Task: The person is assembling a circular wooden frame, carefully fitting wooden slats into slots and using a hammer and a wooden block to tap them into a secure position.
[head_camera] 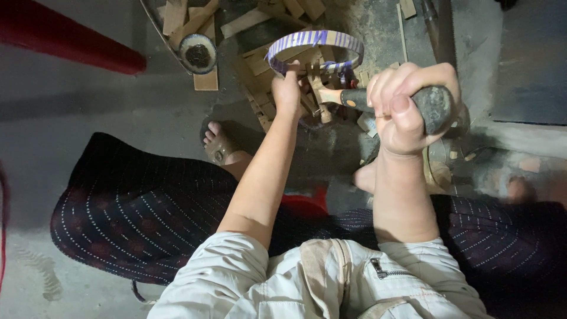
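Two hands are working low over the floor. The right hand [407, 109] is closing its grip fully around the dark handle of a tool [434, 103]; the fingers are wrapping over it and the thumb is pressing across the front. The tool is running to the left, where its orange and pale part is reaching into a heap of wood pieces [319, 97]. What kind of head the tool has, I cannot tell, because the wood is hiding it.

The left hand [286, 88] is stretching forward with a straight arm. Its grip is closing on the near edge of a ring [314, 42], a round band with purple and white stripes. The ring is sitting tilted on top of the wood pieces, and the left hand is touching it from below.

To the left of the ring, a small round bowl [198, 53] with a dark middle is lying on flat wood strips. A red tube [71, 41] is crossing the upper left corner.

The floor [88, 112] is grey concrete, dusty and rough. The person is sitting with a dark dotted skirt [136, 212] spreading over the knees, and one bare foot [218, 145] is resting on the floor just beside the wood.
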